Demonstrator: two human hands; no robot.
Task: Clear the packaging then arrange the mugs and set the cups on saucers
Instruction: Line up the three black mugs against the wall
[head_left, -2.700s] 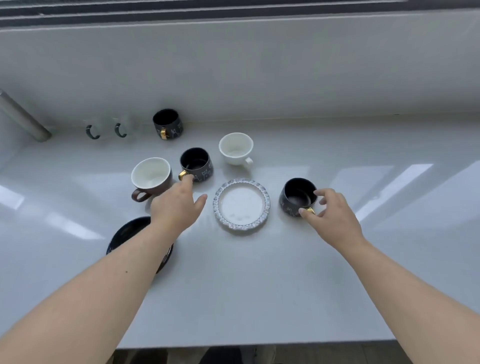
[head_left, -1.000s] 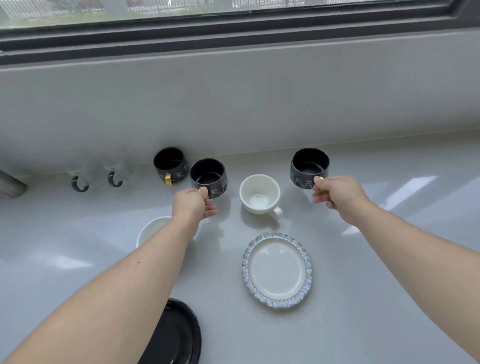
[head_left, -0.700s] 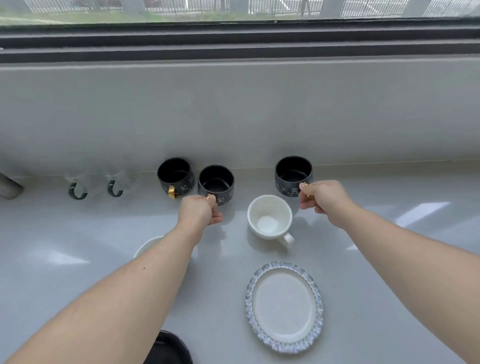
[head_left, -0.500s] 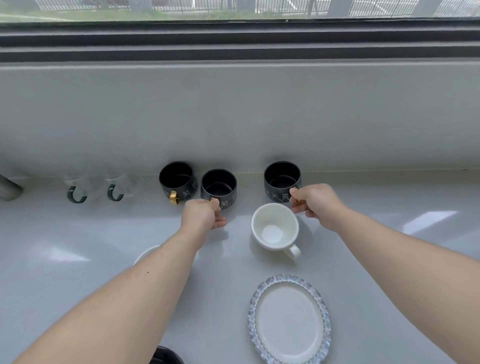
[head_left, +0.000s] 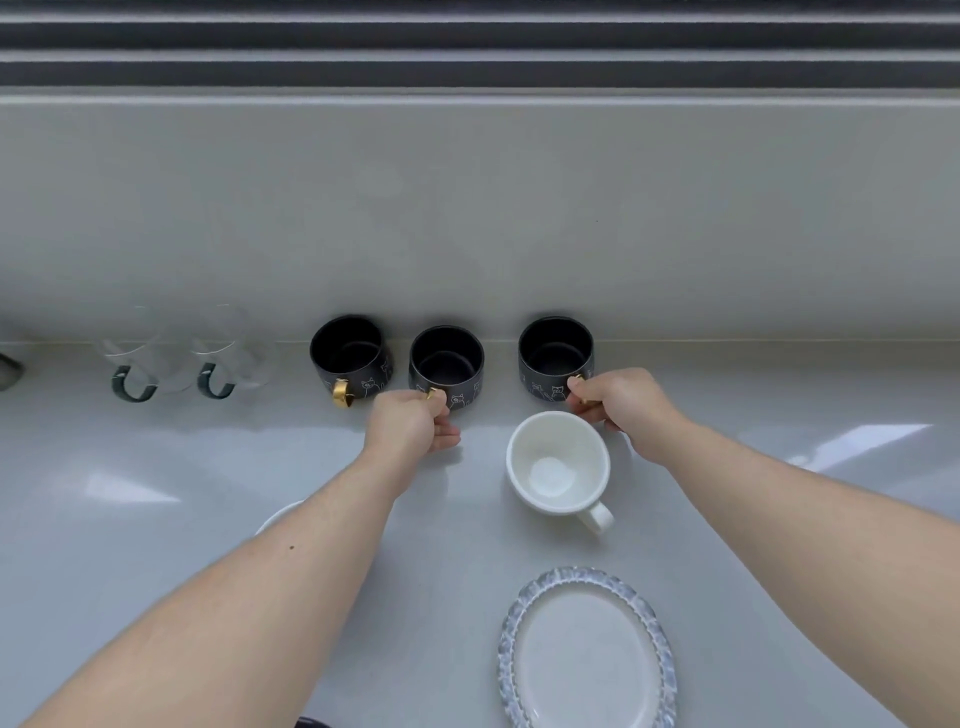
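Three black mugs with gold handles stand in a row against the back wall. My left hand (head_left: 408, 423) grips the handle of the middle black mug (head_left: 447, 364). My right hand (head_left: 618, 400) grips the handle of the right black mug (head_left: 555, 356). The left black mug (head_left: 349, 356) stands free, handle toward me. A white cup (head_left: 558, 462) sits just in front of the right mug. A white saucer with a blue patterned rim (head_left: 587, 654) lies nearer to me. My left forearm hides most of another white-rimmed cup (head_left: 280, 514).
Two clear glass mugs with dark green handles (head_left: 171, 358) stand at the back left. A grey wall (head_left: 467, 208) rises right behind the mugs, under a window frame. A dark saucer's edge (head_left: 311, 722) shows at the bottom.
Both hands carried their black mugs back to the wall. The right mug moved left toward the row. The view came closer and tilted down.
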